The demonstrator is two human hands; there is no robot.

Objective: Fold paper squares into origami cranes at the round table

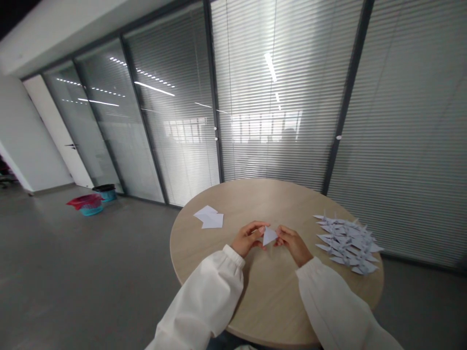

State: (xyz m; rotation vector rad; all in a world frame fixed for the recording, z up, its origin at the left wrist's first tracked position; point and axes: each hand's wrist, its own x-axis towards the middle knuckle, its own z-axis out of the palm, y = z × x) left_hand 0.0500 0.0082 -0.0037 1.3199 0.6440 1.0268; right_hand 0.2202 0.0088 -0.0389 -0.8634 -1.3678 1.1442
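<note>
Between my two hands, a white paper triangle [269, 236] is pinched up above the round wooden table [268, 296]. My left hand [249, 238] grips its left side, and my right hand [290, 243] grips its right side. White sleeves cover both forearms. To the left of my hands lie a few loose white paper sheets [208, 218], out of reach of my fingers. On the right, a heap of folded white origami cranes [346, 244] lies on the tabletop, apart from my right hand.
The table's far rim stands close to a glass partition [270, 121] with slatted blinds. Grey floor surrounds the table. A red-lined blue basket [89, 204] and a blue bin with a black liner [105, 192] stand by the wall at left, near a white door [58, 131].
</note>
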